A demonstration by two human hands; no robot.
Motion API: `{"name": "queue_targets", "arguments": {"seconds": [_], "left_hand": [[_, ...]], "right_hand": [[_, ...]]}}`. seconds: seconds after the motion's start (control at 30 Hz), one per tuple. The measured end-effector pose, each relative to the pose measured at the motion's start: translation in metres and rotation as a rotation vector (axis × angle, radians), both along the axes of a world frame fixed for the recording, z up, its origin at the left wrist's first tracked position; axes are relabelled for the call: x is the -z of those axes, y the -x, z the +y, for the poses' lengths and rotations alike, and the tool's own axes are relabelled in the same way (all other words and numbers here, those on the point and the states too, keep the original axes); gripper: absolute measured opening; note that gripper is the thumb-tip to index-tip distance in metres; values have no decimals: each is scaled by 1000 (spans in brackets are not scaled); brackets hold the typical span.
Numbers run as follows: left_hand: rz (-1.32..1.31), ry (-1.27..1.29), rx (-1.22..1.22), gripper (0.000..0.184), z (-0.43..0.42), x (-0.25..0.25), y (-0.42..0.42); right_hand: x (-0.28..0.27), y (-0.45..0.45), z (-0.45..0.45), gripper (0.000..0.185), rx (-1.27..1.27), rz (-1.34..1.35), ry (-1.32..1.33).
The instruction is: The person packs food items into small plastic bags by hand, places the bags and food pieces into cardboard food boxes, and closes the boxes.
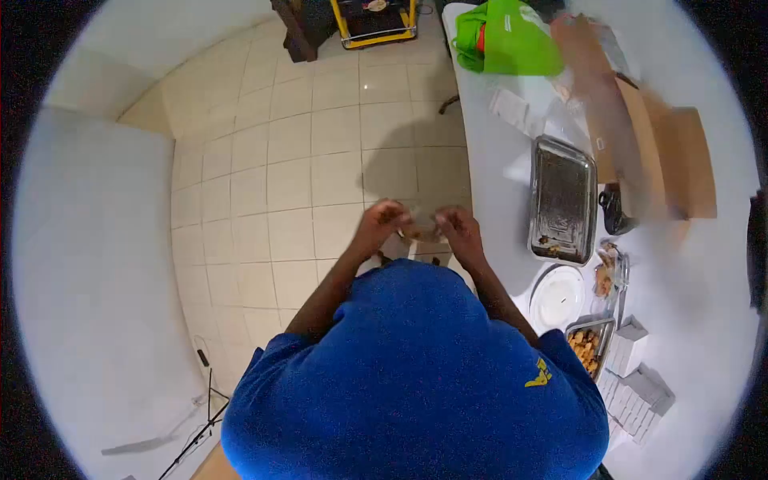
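My left hand [386, 223] and my right hand [459, 230] are held in front of my body, over the tiled floor. Both have their fingers closed on a thin see-through thing that looks like a clear plastic bag [424, 225]. It stretches between them, and blur hides its edges and whatever may be inside. To the right of my right hand, apart from it, a rectangular metal tray [562, 200] with dark residue stands on the white table [502, 172]. Near the tray's lower end lies a white plate [558, 298].
Golden-brown food pieces [586, 349] fill a smaller metal tray beside my right arm. White boxes [630, 404], a bag with brown pieces [605, 277], an open cardboard box [652, 152] and a green bag [520, 38] are on the table. A tripod [210, 412] stands at lower left.
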State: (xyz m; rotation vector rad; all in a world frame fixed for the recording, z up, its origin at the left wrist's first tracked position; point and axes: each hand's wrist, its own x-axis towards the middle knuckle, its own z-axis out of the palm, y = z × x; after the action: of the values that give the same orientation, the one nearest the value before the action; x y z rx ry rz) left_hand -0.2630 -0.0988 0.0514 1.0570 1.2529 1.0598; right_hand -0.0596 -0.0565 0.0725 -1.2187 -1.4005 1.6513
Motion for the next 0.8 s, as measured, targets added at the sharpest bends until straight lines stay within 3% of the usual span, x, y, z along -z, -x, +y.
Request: {"name": "queue_targets", "arguments": {"seconds": [0.07, 0.1, 0.13, 0.17, 0.27, 0.33, 0.47, 0.53, 0.8], "left_hand": [[-275, -289, -76, 5, 21, -14, 35], [-212, -163, -146, 8, 29, -42, 38], [-255, -190, -211, 10, 36, -48, 43], [-294, -219, -276, 12, 42, -51, 49], [-231, -238, -350, 23, 44, -64, 64], [-51, -272, -309, 35, 43, -64, 77], [53, -395, -361, 51, 47, -69, 84], [-58, -337, -398, 47, 51, -78, 86], [-137, -231, -427, 42, 82, -56, 103]], "right_hand": [[-32, 32, 28, 17, 3, 46, -49], [-34, 42, 39, 19, 11, 98, -83], [-36, 53, 45, 20, 13, 159, -119], [-29, 58, 54, 21, -1, 36, -240], [-16, 77, 72, 20, 8, -118, -417], [-42, 90, 65, 16, 60, 36, -257], [-63, 97, 81, 6, -150, -41, -515], [-64, 100, 95, 8, -249, -61, -714], [-50, 110, 139, 16, -376, -160, -671]]}}
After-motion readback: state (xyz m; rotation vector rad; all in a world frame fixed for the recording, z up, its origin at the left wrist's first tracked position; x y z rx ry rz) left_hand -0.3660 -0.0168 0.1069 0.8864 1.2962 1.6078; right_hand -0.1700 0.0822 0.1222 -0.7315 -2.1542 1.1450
